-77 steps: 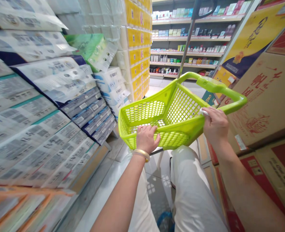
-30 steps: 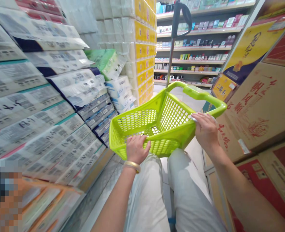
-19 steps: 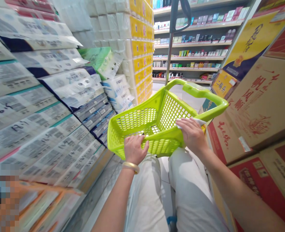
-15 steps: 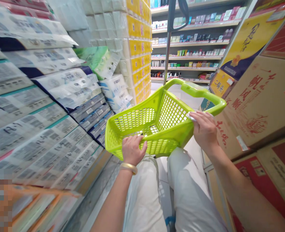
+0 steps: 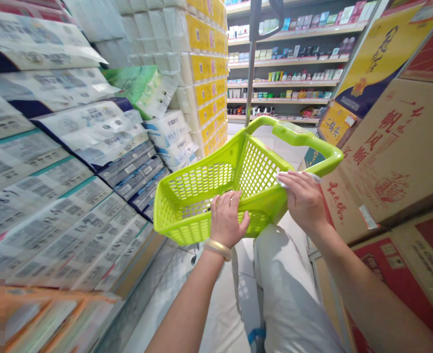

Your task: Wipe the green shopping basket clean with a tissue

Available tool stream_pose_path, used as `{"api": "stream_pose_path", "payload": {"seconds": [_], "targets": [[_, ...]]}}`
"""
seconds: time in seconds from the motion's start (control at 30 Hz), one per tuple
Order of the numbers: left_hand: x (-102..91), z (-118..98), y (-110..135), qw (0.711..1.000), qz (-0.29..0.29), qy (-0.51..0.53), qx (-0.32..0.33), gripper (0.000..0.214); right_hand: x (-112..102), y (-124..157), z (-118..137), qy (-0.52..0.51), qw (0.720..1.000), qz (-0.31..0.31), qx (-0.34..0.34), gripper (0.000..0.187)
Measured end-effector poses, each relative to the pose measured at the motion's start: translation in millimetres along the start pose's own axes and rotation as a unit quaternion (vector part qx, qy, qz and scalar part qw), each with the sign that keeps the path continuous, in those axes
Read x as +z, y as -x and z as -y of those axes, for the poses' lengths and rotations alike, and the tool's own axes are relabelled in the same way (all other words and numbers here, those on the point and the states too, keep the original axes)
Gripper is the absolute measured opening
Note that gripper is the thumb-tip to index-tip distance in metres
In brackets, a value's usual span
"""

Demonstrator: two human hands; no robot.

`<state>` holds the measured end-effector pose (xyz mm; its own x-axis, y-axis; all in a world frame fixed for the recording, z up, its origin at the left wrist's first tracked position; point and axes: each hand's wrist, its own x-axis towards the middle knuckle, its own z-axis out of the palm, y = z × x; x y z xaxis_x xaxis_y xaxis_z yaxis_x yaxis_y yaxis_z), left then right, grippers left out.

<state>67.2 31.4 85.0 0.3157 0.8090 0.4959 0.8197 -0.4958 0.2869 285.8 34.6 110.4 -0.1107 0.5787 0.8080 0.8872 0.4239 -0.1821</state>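
1. Two hands hold one lime-green plastic basket (image 5: 260, 169). The right hand (image 5: 304, 201) has its fingers pressed together on a small white cloth (image 5: 283, 180), pinching it against the basket's side wall just below the handle (image 5: 306, 136).
2. The left hand (image 5: 225, 220) is curled over the near rim, with the fingers hooked inside the basket. A pale bangle (image 5: 218, 249) sits on the left wrist.
3. Recommended hold: the left hand bears the basket's weight and keeps it steady, while the right hand keeps the cloth flat against the plastic.
4. The basket is held in the air, tilted, above the person's white trousers (image 5: 293, 289). Its far end points down the shop aisle.
5. Its mesh floor shows behind the left hand, though part of the floor is hidden.
6. To the left, wrapped packs of toilet paper (image 5: 54, 157) and yellow-labelled rolls (image 5: 209, 63) are stacked high. To the right stand printed cardboard cartons (image 5: 396, 162). Farther off, shelves (image 5: 282, 100) carry rows of small bottles and boxes, and a metal pole (image 5: 250, 83) rises beyond the basket.
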Motion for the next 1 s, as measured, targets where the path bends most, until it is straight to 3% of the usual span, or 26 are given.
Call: {"api": "stream_pose_path", "payload": {"seconds": [0.1,0.3,0.37,0.53,0.63,0.83,0.9,1.0], "targets": [[7.2,-2,-1,1.0,0.016,-0.012,-0.001,0.045,-5,-3,-8,0.014,0.999,-0.033,0.029,0.032],[9.8,-1,2,0.999,0.018,-0.036,-0.017,0.037,17,10,27,-0.033,0.995,0.073,-0.057,0.035],[8.8,0,2,0.999,0.018,-0.036,-0.012,0.037,17,10,26,-0.034,0.995,0.076,-0.063,0.036],[8.7,0,2,0.999,0.011,-0.033,-0.016,0.037,-3,-3,-9,0.009,0.999,-0.021,0.023,0.033],[10.3,0,2,0.999,0.011,-0.033,-0.022,0.037,-6,-6,-14,0.027,0.996,-0.055,0.057,0.032],[10.0,0,2,0.999,0.017,-0.033,-0.022,0.037,14,8,24,-0.03,0.996,0.071,-0.05,0.033],[9.0,1,2,0.999,0.016,-0.034,-0.02,0.036,14,9,25,-0.035,0.994,0.077,-0.063,0.033],[8.5,1,3,0.999,0.011,-0.035,-0.018,0.037,6,4,12,-0.013,0.999,0.036,-0.028,0.032]]}}
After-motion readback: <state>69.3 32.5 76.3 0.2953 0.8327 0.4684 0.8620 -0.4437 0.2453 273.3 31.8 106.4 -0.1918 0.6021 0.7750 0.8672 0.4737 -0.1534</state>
